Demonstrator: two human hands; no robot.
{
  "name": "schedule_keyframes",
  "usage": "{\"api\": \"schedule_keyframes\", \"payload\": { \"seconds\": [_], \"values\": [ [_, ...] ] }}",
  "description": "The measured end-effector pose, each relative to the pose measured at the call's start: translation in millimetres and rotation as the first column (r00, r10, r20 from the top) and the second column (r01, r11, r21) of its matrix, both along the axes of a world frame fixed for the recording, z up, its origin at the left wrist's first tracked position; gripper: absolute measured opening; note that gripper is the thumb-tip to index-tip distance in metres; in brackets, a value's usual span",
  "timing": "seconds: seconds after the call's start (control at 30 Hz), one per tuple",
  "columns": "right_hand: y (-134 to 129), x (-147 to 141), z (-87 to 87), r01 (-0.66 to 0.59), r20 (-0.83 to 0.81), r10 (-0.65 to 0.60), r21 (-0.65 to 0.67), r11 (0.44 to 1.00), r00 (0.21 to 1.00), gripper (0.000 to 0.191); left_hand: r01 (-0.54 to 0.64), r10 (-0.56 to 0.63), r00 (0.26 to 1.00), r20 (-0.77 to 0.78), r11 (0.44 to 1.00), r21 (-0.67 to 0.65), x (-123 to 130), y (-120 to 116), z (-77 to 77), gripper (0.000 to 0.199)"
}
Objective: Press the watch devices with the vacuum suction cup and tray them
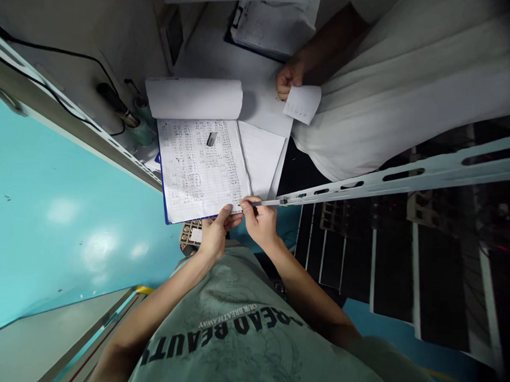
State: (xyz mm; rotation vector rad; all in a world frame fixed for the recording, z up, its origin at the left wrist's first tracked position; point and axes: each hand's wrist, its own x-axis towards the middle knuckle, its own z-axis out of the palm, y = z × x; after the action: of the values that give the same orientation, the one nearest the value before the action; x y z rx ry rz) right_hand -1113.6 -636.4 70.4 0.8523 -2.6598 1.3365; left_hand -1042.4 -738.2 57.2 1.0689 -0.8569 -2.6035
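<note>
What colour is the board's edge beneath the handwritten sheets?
Blue; the board shows best in the head view.

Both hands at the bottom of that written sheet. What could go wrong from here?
1. The small dark object lies loose-looking on the written sheet; a tilt might slide it off.
2. The turned-back pages curl above the writing and could flop down over it.
3. The left hand and right hand are at the lower edge; a tug there might shift the sheets on the right, which partly lie underneath.
</note>
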Motion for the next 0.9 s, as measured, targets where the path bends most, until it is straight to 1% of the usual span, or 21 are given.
{"api": "schedule_keyframes", "payload": {
  "seconds": [0.2,0.4,0.57,0.67,0.77,0.9],
  "values": [
    [-0.6,-0.2,-1.4,-0.007,-0.019,0.007,-0.012,1.0,1.0,0.033,0.0,0.0,1.0,0.004,1.0,0.003,-0.5,0.2,-0.6,0.024],
    [-2.1,-1.6,-0.2,0.0,0.002,0.0,0.037,0.999,1.0,0.033,0.001,-0.001,1.0,-0.007,1.0,0.001,-0.3,-0.1,0.9,0.027],
    [-1.9,-0.8,0.0,0.002,-0.015,-0.002,-0.009,1.0,1.0,0.033,0.004,-0.004,1.0,-0.003,1.0,0.012,0.0,-0.8,2.2,0.028],
    [-1.8,-1.0,-0.9,-0.003,-0.031,0.003,-0.003,1.0,1.0,0.033,-0.003,0.003,1.0,-0.005,1.0,0.013,0.1,-0.8,3.1,0.03],
    [-1.7,-1.8,-3.4,-0.002,-0.074,0.002,0.002,1.0,0.997,0.034,-0.012,0.012,1.0,-0.006,1.0,0.01,0.4,-0.6,4.2,0.031],
    [-1.4,-2.3,-6.5,-0.019,-0.119,0.014,-0.04,0.999,0.993,0.031,-0.014,0.014,1.0,-0.004,1.0,0.018,0.8,-0.3,4.7,0.027]
  ]
}}
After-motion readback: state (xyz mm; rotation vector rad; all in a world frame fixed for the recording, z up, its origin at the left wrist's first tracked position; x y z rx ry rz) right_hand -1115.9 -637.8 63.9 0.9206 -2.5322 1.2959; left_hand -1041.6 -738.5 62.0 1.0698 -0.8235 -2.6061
